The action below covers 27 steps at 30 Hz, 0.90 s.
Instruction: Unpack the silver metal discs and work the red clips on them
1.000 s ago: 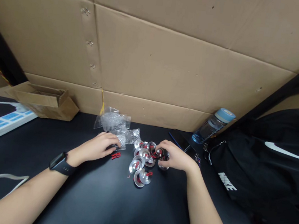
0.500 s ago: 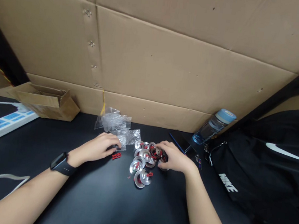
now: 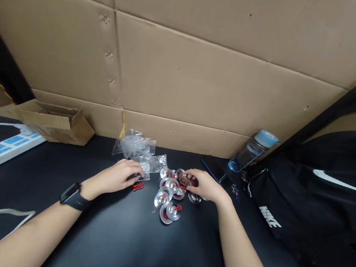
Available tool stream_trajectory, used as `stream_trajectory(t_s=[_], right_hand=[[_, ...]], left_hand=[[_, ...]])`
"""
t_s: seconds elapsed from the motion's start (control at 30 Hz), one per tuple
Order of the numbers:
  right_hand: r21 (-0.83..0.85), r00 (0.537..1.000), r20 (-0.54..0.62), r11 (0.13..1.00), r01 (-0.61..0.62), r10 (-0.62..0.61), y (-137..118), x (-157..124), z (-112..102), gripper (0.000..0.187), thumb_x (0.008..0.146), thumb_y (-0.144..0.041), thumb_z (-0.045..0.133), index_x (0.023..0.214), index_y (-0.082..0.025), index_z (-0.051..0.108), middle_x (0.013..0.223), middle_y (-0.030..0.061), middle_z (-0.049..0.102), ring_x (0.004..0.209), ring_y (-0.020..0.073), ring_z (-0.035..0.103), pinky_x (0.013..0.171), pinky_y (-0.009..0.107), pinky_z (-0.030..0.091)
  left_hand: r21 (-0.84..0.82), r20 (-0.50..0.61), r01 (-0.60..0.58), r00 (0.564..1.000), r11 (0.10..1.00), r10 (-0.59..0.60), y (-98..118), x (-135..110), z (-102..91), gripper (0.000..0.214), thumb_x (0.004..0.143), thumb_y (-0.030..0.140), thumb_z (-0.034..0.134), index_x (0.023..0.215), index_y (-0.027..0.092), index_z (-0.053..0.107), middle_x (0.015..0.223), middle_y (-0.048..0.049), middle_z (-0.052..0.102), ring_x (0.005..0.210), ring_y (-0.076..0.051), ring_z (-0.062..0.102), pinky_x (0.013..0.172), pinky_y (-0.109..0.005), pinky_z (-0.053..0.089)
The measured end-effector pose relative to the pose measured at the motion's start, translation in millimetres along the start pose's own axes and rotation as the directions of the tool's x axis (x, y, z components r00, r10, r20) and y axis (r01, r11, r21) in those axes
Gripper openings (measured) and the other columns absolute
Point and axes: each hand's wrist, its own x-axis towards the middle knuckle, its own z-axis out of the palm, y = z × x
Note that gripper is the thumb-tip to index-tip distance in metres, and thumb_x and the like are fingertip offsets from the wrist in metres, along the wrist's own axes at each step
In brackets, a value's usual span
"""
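Observation:
A pile of silver finger cymbals (image 3: pixel 163 196) with red straps lies on the black table. My right hand (image 3: pixel 205 185) reaches into the pile's right side, fingers curled around a finger cymbal (image 3: pixel 184 180) whose red strap shows by the thumb. One more cymbal (image 3: pixel 194 198) lies below this hand. My left hand (image 3: pixel 122 174), with a dark watch on the wrist, rests on the table left of the pile. Its fingers are bent around something small and dark, mostly hidden. Just below its fingertips is a red cord bundle (image 3: pixel 138 186).
Crumpled clear plastic bags (image 3: pixel 137 146) lie behind my left hand. A cardboard box (image 3: pixel 65 124) and a white power strip (image 3: pixel 11 145) stand at left. At right are a phone (image 3: pixel 215 170), a water bottle (image 3: pixel 252 151), keys (image 3: pixel 235 192) and a black bag (image 3: pixel 317 211).
My right hand has shifted slightly left and up over the pile, uncovering more of the cymbal below it. My left hand has stayed in place.

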Motion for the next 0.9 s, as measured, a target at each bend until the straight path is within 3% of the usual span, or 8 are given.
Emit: stream_trajectory(t_s=[0.17,0.53,0.7,0.9], right_hand=[[-0.008,0.998,0.061,0.999,-0.031,0.031,2.6,-5.3,-4.7,0.064,0.07,-0.013,0.08,0.131,-0.022,0.067,0.125,0.0104,0.067,0.116,0.0281,0.063,0.103,0.039,0.047],[-0.098,0.992,0.051,0.989,-0.111,0.116,6.0,-7.6,-4.2,0.049,0.078,-0.008,0.072,0.126,-0.02,0.068,0.112,0.0089,0.067,0.102,0.0236,0.066,0.093,0.033,0.049],[-0.162,0.99,0.028,0.978,-0.131,0.138,6.9,-9.0,-3.1,0.046,0.082,-0.011,0.068,0.126,-0.02,0.068,0.116,0.0098,0.067,0.108,0.0253,0.066,0.096,0.034,0.049],[-0.055,0.999,0.012,0.997,-0.052,0.053,3.6,-3.4,-1.9,0.045,0.085,-0.007,0.064,0.128,-0.02,0.068,0.12,0.0106,0.065,0.115,0.0246,0.063,0.104,0.037,0.047]], left_hand=[[-0.014,-0.016,-0.004,1.0,1.0,0.004,0.8,0.5,-0.3,0.021,0.1,0.021,0.054,0.111,0.025,0.07,0.11,-0.0041,0.073,0.103,-0.021,0.066,0.096,-0.034,0.046],[-0.022,-0.026,-0.008,1.0,1.0,0.007,0.2,-0.6,0.8,0.021,0.099,0.019,0.056,0.112,0.027,0.07,0.111,-0.0032,0.072,0.104,-0.021,0.066,0.096,-0.033,0.046],[-0.025,-0.016,-0.015,1.0,1.0,0.015,-0.3,-0.9,0.7,0.021,0.099,0.019,0.055,0.113,0.026,0.07,0.111,-0.0039,0.072,0.104,-0.021,0.066,0.097,-0.033,0.046],[-0.014,0.003,-0.008,1.0,1.0,0.008,0.5,-0.9,-1.2,0.02,0.1,0.02,0.054,0.111,0.025,0.069,0.114,-0.0046,0.072,0.106,-0.021,0.066,0.098,-0.033,0.046]])
